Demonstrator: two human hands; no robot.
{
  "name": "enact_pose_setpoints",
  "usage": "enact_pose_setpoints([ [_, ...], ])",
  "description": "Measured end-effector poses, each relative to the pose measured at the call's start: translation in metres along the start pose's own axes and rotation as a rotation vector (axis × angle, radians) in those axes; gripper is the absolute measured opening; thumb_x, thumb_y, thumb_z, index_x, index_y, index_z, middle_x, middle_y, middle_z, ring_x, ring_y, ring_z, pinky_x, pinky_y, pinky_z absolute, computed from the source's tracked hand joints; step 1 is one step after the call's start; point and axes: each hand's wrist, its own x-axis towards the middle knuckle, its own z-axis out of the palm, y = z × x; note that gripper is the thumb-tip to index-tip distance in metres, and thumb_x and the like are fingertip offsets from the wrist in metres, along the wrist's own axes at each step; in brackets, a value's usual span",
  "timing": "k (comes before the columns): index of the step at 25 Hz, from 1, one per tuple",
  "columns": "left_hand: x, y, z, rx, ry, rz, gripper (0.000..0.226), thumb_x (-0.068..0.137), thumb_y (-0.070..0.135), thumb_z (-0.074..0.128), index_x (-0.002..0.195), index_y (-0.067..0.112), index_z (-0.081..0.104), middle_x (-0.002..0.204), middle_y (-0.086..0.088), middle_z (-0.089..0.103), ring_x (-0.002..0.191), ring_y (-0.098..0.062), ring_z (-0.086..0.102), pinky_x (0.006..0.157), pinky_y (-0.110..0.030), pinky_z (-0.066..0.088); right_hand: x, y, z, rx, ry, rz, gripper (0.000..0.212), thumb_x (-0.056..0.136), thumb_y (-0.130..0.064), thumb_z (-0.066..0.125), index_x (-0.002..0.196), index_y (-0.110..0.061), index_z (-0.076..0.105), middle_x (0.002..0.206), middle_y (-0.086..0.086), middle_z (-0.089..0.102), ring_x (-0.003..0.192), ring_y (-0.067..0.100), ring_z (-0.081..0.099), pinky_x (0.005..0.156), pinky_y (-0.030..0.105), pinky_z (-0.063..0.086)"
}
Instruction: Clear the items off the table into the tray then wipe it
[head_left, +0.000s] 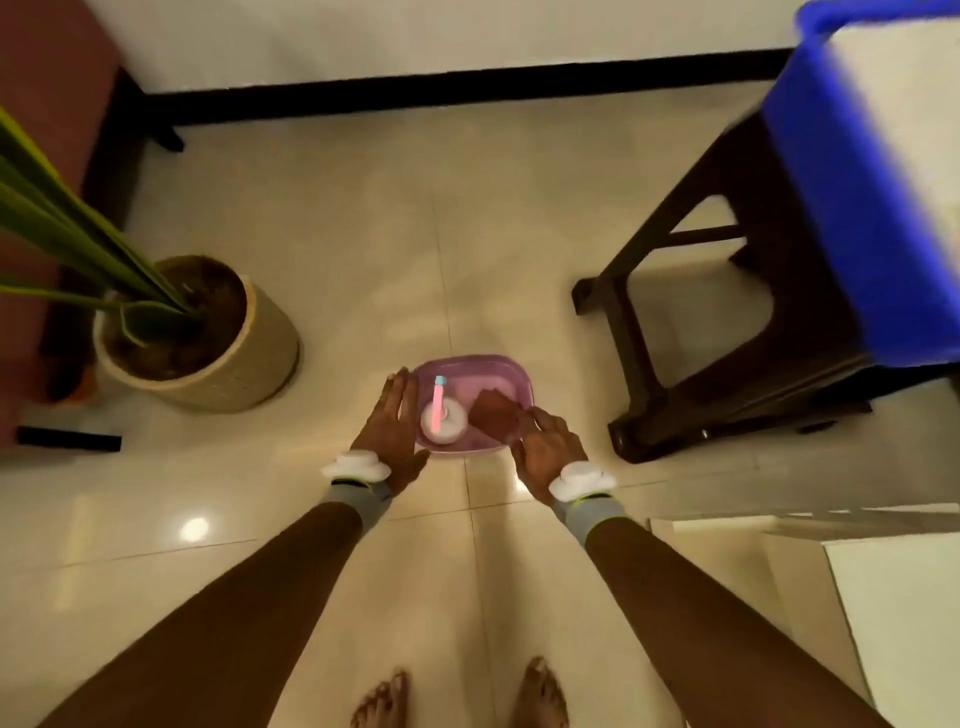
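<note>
I cannot identify the blurred brown item (496, 418) in the tray (470, 359). The right hand (545, 449) covers the rim at 4 o'clock; I cannot tell whether its fingers (537, 415) curl. Count: one tray held above the floor (363, 234), one white cup (454, 427), one pink stick (439, 408). The left hand (387, 431) is at 9 o'clock, fingers straight, flat against the wall
</note>
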Motion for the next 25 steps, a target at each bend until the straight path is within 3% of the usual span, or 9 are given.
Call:
enact_pose_setpoints([
  [3, 0.057, -0.043, 0.066, -0.254, 0.001, -0.017, 0.104, 0.079, 0.026, 0.074, 0.15, 0.004, 0.001, 0.158, -0.013, 0.009, 0.146, -0.026, 0.014, 0.113, -0.02, 0.01, 0.08, 0.012, 0.05, 0.003, -0.036, -0.05, 0.034, 0.094, -0.021, 0.045, 0.125, -0.01, 0.053, 0.129, 0.017, 0.051, 0.12, 0.038, 0.045, 0.097, 0.037, 0.038],
  [5, 0.081, -0.063, 0.104, -0.364, -0.027, -0.028, 0.117, 0.069, 0.029, 0.082, 0.151, 0.012, 0.0, 0.156, -0.01, 0.023, 0.139, -0.025, 0.032, 0.11, -0.027, 0.028, 0.132, 0.019, 0.088, -0.056, -0.125, -0.032, 0.037, 0.088, -0.031, 0.047, 0.118, -0.013, 0.058, 0.12, 0.016, 0.056, 0.115, 0.036, 0.05, 0.093, 0.037, 0.041],
  [8, 0.108, -0.093, 0.154, -0.401, 0.029, 0.044, 0.114, 0.062, 0.031, 0.087, 0.15, 0.019, 0.014, 0.138, -0.005, 0.048, 0.119, -0.025, 0.053, 0.099, -0.035, 0.045, 0.218, 0.039, 0.157, -0.165, -0.182, -0.054, 0.051, 0.073, -0.049, 0.042, 0.113, -0.022, 0.061, 0.118, 0.009, 0.06, 0.11, 0.032, 0.057, 0.094, 0.039, 0.047],
  [11, 0.126, -0.095, 0.184, -0.415, 0.242, 0.153, 0.104, 0.062, 0.025, 0.087, 0.145, 0.004, 0.027, 0.141, -0.013, 0.045, 0.128, -0.028, 0.045, 0.11, -0.033, 0.034, 0.245, 0.037, 0.189, -0.238, -0.209, -0.055, 0.037, 0.086, -0.034, 0.052, 0.118, -0.018, 0.059, 0.127, 0.004, 0.058, 0.116, 0.025, 0.055, 0.097, 0.033, 0.043],
  [15, 0.145, -0.089, 0.203, -0.461, 0.476, 0.294, 0.084, 0.069, 0.016, 0.08, 0.139, -0.002, 0.036, 0.128, -0.001, 0.047, 0.117, -0.003, 0.04, 0.098, 0.003, 0.019, 0.262, 0.035, 0.204, -0.327, -0.104, -0.081, 0.038, 0.096, -0.014, 0.039, 0.134, -0.009, 0.043, 0.138, 0.013, 0.045, 0.128, 0.028, 0.046, 0.101, 0.034, 0.04],
  [17, 0.154, -0.088, 0.203, -0.549, 0.518, 0.295, 0.069, 0.072, 0.015, 0.067, 0.136, 0.006, 0.042, 0.114, 0.003, 0.056, 0.097, 0.003, 0.047, 0.088, -0.003, 0.034, 0.259, 0.035, 0.2, -0.347, -0.095, -0.096, 0.041, 0.097, -0.012, 0.037, 0.138, -0.005, 0.036, 0.142, 0.014, 0.04, 0.132, 0.028, 0.04, 0.105, 0.036, 0.034],
  [19, 0.154, -0.079, 0.185, -0.544, 0.526, 0.341, 0.059, 0.071, 0.014, 0.058, 0.129, 0.013, 0.048, 0.093, 0.0, 0.061, 0.076, -0.008, 0.049, 0.072, -0.01, 0.038, 0.245, 0.04, 0.187, -0.353, -0.009, -0.111, 0.037, 0.097, -0.015, 0.04, 0.132, -0.002, 0.044, 0.138, 0.018, 0.046, 0.128, 0.03, 0.045, 0.103, 0.039, 0.037],
  [22, 0.142, -0.062, 0.138, -0.492, 0.531, 0.418, 0.044, 0.067, 0.014, 0.055, 0.111, 0.014, 0.056, 0.082, -0.008, 0.062, 0.07, -0.022, 0.053, 0.067, -0.023, 0.044, 0.213, 0.038, 0.14, -0.214, 0.14, -0.153, 0.039, 0.088, -0.032, 0.053, 0.123, -0.014, 0.055, 0.127, 0.015, 0.058, 0.115, 0.032, 0.056, 0.093, 0.036, 0.048],
  [25, 0.13, -0.035, 0.082, -0.41, 0.681, 0.379, 0.036, 0.065, 0.017, 0.052, 0.1, 0.011, 0.057, 0.077, -0.009, 0.06, 0.076, -0.027, 0.052, 0.066, -0.028, 0.039, 0.185, 0.033, 0.063, 0.285, 0.329, -0.06, 0.03, 0.083, -0.02, 0.051, 0.11, -0.017, 0.063, 0.112, 0.016, 0.064, 0.099, 0.032, 0.062, 0.082, 0.034, 0.053],
])
